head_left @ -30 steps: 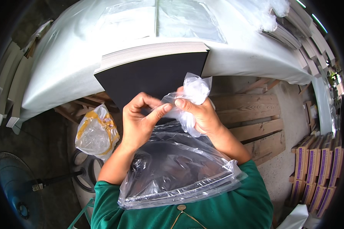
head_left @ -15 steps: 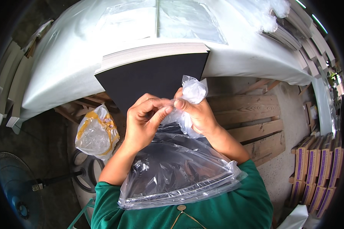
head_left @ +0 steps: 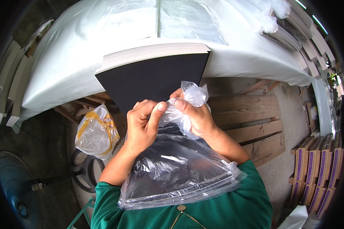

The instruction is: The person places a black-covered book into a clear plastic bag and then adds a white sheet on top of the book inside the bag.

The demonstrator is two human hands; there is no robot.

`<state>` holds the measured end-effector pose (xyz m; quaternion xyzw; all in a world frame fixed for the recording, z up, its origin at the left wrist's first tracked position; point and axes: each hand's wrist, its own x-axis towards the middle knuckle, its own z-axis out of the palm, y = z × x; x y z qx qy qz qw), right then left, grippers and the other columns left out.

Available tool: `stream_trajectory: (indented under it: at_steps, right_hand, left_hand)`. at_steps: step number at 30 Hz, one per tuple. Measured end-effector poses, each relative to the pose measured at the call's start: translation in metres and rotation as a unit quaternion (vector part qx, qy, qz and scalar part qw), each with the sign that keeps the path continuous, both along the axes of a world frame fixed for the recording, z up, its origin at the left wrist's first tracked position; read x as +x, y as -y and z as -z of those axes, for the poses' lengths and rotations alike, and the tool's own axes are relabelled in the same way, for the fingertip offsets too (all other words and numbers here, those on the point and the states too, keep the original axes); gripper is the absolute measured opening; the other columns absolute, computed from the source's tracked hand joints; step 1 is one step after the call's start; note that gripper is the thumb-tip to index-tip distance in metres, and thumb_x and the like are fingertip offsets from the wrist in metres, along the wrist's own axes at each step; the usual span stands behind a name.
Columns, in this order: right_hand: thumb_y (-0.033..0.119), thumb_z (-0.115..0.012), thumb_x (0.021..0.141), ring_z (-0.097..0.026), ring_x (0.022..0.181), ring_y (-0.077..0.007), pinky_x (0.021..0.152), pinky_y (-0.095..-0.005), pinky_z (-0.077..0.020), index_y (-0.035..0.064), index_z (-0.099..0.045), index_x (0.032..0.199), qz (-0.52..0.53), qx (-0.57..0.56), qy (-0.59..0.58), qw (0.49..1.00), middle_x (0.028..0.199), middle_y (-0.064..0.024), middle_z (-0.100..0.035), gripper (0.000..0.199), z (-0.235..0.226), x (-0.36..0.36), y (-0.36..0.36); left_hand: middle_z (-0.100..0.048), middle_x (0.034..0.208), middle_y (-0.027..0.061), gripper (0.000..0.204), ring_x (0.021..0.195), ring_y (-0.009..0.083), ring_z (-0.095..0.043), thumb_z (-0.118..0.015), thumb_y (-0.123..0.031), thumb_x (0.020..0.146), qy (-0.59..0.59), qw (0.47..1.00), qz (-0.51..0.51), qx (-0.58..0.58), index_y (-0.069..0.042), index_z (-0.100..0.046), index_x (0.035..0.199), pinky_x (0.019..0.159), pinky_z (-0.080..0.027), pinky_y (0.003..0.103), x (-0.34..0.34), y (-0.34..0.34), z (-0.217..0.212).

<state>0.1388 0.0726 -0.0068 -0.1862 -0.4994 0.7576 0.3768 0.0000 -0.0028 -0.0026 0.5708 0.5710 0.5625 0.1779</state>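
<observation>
Well, I had both hands busy up in front of my chest, over my lap and close to each other, on a clump of thin clear plastic [head_left: 173,115]. My right hand [head_left: 197,117] was curled around it with the thumb pressed on top, I think so it could not slip, and a puffy bit poked out past my fingers. My left hand [head_left: 142,123] pinched the near side of it between thumb and bent finger, as if to make it tight. A heap of clear sheets [head_left: 179,166] lay on my lap against my green shirt [head_left: 233,194], maybe to be easy to reach. I could not tell if the clump was joined to it. A thick dark stack [head_left: 153,76] stood tilted at the near edge of the worktop [head_left: 61,72], perhaps so the edge could prop it up. Two flat clear sleeves [head_left: 191,21] lay side by side near the far edge, well out of its way.
</observation>
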Motion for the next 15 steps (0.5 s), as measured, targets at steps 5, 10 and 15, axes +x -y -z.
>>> stream_trajectory:
  at_steps: [5,10,15]
  right_hand:
    - [0.016,-0.063,0.076,-0.051,0.066,-0.0081,0.058,-0.0216,-0.0397,0.0017,-0.056,0.083,-0.050,-0.071,-0.107,0.990,0.072,-0.0020,-0.054,0.018,0.015,0.004,-0.007]
    - [0.008,-0.062,0.076,-0.042,0.047,-0.0069,0.046,-0.0214,-0.0356,0.0010,-0.048,0.095,-0.145,-0.092,-0.099,0.980,0.061,-0.0016,-0.049,0.024,0.009,0.015,-0.007]
    - [0.010,-0.060,0.077,-0.055,0.060,-0.0129,0.056,-0.0257,-0.0448,-0.0034,-0.054,0.095,-0.240,0.030,0.035,0.970,0.075,-0.0075,-0.056,0.024,0.004,0.032,-0.020]
  left_hand:
    - [-0.046,0.049,0.0060,0.022,0.047,0.0167,-0.042,-0.057,-0.017,0.083,-0.148,0.987,-0.044,0.040,-0.001,-0.060,0.068,0.054,-0.032,0.027,-0.001,-0.002,-0.009]
    - [-0.063,0.075,0.0103,0.022,0.069,0.0181,-0.058,-0.055,-0.016,0.085,0.098,0.995,-0.002,-0.012,0.002,-0.063,0.077,0.074,-0.043,0.028,-0.014,-0.003,-0.006]
    - [-0.056,0.062,0.0037,0.032,0.060,0.0103,-0.053,-0.044,-0.031,0.090,0.568,0.774,0.274,-0.062,-0.006,-0.055,0.075,0.055,-0.044,0.025,-0.038,0.004,-0.017]
